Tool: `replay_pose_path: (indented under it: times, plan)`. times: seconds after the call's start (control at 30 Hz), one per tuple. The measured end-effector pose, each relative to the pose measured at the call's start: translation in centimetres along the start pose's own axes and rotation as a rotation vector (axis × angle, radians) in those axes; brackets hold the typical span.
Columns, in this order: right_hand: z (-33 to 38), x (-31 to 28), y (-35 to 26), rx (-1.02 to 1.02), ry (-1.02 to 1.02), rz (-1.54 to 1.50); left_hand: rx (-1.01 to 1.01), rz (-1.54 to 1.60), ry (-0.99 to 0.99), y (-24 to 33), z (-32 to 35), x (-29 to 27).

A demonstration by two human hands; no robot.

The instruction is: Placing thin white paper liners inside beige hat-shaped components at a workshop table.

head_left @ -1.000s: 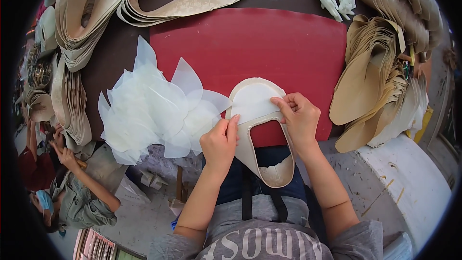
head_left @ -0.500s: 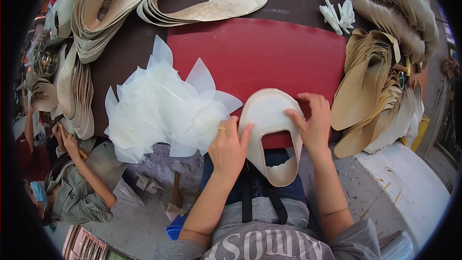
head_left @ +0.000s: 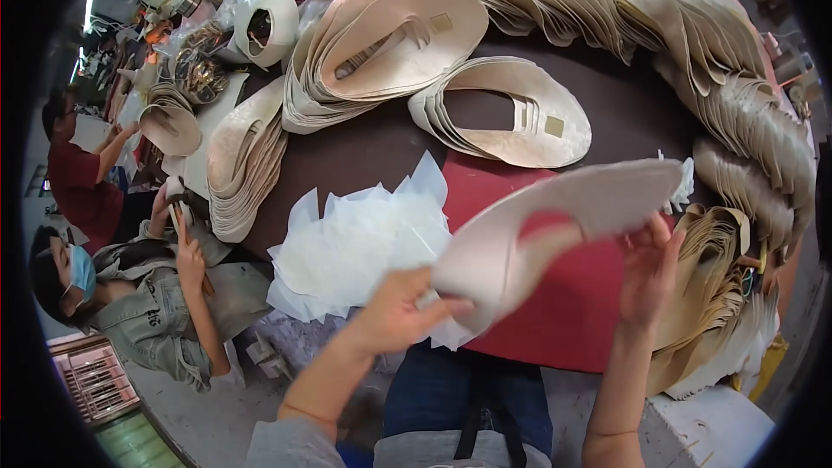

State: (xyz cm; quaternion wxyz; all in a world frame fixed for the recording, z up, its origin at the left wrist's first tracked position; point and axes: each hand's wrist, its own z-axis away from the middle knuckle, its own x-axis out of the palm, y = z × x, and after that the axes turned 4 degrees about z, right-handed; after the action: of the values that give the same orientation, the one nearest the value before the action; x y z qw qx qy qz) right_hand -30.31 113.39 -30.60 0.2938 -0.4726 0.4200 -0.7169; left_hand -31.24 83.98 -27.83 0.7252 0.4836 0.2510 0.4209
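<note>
A pale beige shoe upper (head_left: 485, 247) is raised and tilted above the red mat (head_left: 563, 321), slightly blurred. My left hand (head_left: 399, 308) grips its narrow heel end, thumb on the near side. Just under the wide toe end is my right hand (head_left: 650, 269), fingers bent and apart, fingertips at the toe's lower edge; whether they press on it is unclear. Left of the mat lies a pile of translucent white, pointed sheet pieces (head_left: 355, 247). A small stack of nested uppers (head_left: 555, 143) lies beyond the mat.
Larger upper stacks (head_left: 390, 52) and a long row of overlapping beige pieces (head_left: 607, 9) line the far side. Tan sole-shaped pieces (head_left: 702, 295) lie at right, near small white strips (head_left: 685, 182). A masked co-worker (head_left: 156, 312) sits at left; another person (head_left: 78, 173) is behind.
The upper has come up off my lap edge and turned, toe swung to the right. My left hand has shifted to the heel end. The view has swung, showing more of the table's far left.
</note>
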Motion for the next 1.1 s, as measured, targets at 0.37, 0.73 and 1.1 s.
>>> replay_pose_path:
  times: [0.37,0.73,1.1]
  plan:
    - [-9.3,7.0,10.5,-0.656,-0.266,1.371,0.437,-1.987,0.79,-3.7,-16.2,-21.5]
    - [-15.3,5.0,6.0,-1.019,0.085,1.6,0.136,-1.896,0.836,-3.1,-18.9,-23.5]
    - [-5.6,5.2,-2.3,-0.474,-0.637,1.752,0.513,-1.285,0.622,-4.9,-8.4,-15.8]
